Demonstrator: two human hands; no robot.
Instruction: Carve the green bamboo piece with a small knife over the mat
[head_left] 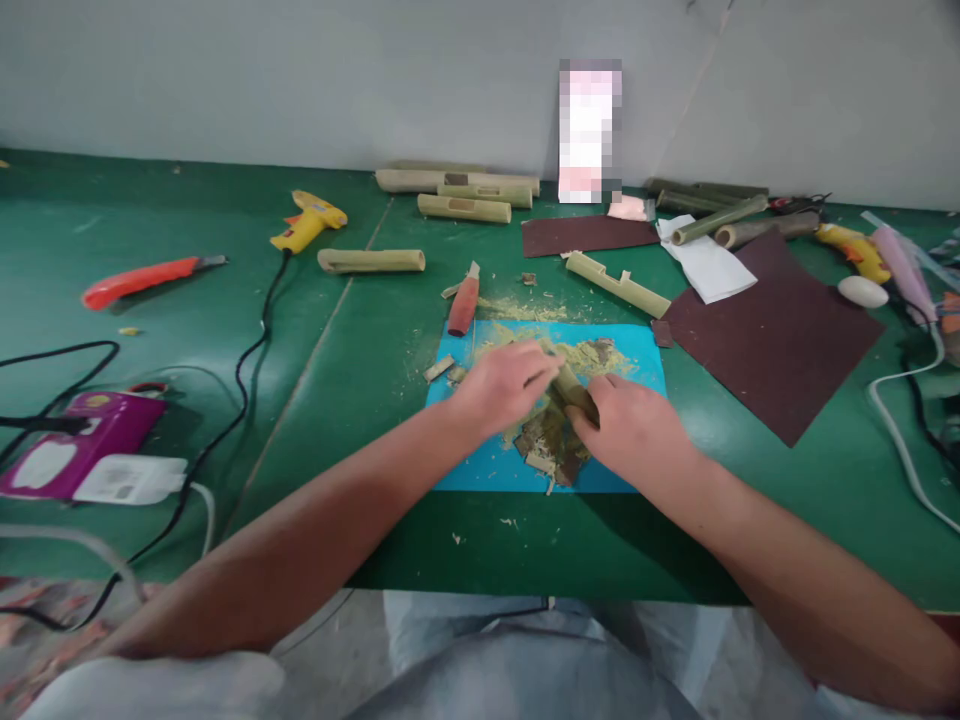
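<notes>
A short bamboo tube [574, 392] slants between my two hands above a blue sheet [480, 470]. My left hand [510, 378] is closed at its far end, the fingertips partly hidden. Around the near end my right hand [634, 415] is closed, with the thumb underneath. Bamboo shavings [555, 450] and chips lie heaped on the sheet below. Just past the sheet's back left edge rests a short blade with a red handle [464, 303]. A notched bamboo piece [619, 285] lies beyond my right hand.
Several bamboo tubes [465, 208] lie along the back. Left are a yellow glue gun [309, 222], an orange utility knife [142, 282] and a purple power strip [112, 430] with cords. Brown sheets [772, 340], white paper [709, 265] and a lit, blurred screen [589, 135] are right.
</notes>
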